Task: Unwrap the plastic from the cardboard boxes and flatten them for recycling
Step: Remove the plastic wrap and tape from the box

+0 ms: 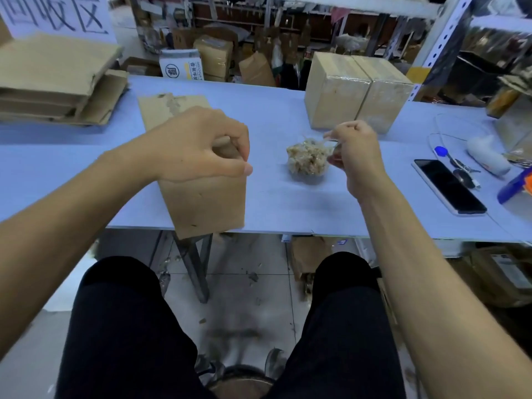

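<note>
Left hand (pixel 198 145) pinched on flattened box (pixel 201 197), frame centre; right hand (pixel 355 156) fingers closed on plastic wad (pixel 308 161); plastic to be pulled clear while cardboard is pinned to bench (pixel 288 208).

Desk (pixel 276 105), pale blue top. Right edge: black phone (pixel 449 186) lying flat, screen up. Just beyond phone: keys (pixel 463 175) with blue tag. White cable (pixel 440 122) looped near far right corner. White rounded object (pixel 486 154) beside keys, type unclear. Far left corner: handwritten sign (pixel 54 17). Tiled floor (pixel 244 283) below desk, littered with scraps.

Blue table (pixel 276 203); flattened box (pixel 201 197), wrapped boxes (pixel 357 93), plastic wad (pixel 308 161), cardboard stack (pixel 54 82), phone (pixel 449 187), keys (pixel 460 171)
</note>
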